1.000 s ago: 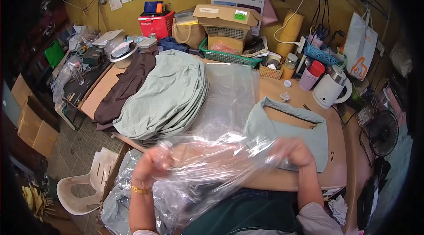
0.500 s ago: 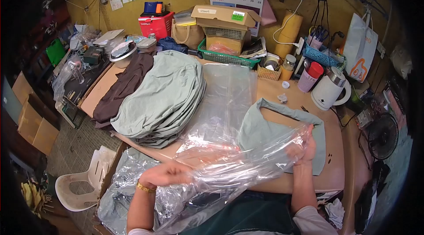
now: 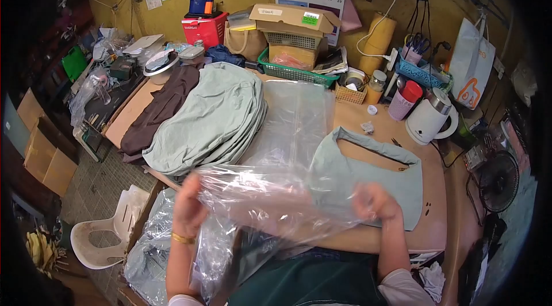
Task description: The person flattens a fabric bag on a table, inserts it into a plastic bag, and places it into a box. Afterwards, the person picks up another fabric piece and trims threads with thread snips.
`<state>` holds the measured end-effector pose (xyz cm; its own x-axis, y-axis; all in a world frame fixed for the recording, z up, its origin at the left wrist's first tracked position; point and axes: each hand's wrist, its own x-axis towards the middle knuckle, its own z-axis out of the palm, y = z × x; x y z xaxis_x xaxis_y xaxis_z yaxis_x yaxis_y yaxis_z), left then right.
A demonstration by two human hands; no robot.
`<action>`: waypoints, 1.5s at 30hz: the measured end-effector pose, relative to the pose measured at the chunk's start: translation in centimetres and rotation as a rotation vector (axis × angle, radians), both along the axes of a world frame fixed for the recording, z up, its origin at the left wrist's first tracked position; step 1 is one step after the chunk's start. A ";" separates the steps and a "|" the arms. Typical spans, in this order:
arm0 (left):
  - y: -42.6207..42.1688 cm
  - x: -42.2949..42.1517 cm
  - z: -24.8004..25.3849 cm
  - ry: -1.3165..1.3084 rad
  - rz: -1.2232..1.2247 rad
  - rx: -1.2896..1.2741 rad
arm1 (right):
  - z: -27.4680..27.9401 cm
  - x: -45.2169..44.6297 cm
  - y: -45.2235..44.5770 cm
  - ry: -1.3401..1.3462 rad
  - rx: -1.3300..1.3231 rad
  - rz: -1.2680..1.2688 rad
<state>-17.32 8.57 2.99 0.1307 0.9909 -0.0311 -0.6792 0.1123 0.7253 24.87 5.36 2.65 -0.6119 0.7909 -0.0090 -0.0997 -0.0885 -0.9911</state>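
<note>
Before the left hand (image 3: pixel 191 208) and right hand (image 3: pixel 375 201): one counter (image 3: pixel 353 112), tan. Beyond the left hand: one stack of pale green cloth (image 3: pixel 210 113), unwrapped. Spread between the hands: one clear plastic film (image 3: pixel 259 194), around nothing visible; left hand clamped on its edge, right hand blurred, grip impossible to tell. Just beyond the right hand: one pale green bag (image 3: pixel 411 194), flat, not yet covered. Outward of the left forearm, low: one pale heap (image 3: pixel 146 260) under plastic, apparently covered already.
</note>
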 end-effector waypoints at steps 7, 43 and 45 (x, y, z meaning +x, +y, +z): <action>-0.1 0.3 -0.3 -0.118 -0.263 0.184 | -0.8 -1.5 -0.1 0.353 0.058 -0.736; 0.8 -0.6 1.5 -0.001 -0.043 0.099 | 1.2 -3.3 0.7 -0.400 0.377 0.303; 1.5 -0.6 2.2 -0.228 -0.167 0.153 | 0.0 -3.7 1.3 -0.330 0.182 0.727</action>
<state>-17.94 10.07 5.18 0.2784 0.9460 0.1658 -0.8077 0.1372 0.5734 21.18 6.65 2.65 -0.9608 0.2039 -0.1881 0.2199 0.1463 -0.9645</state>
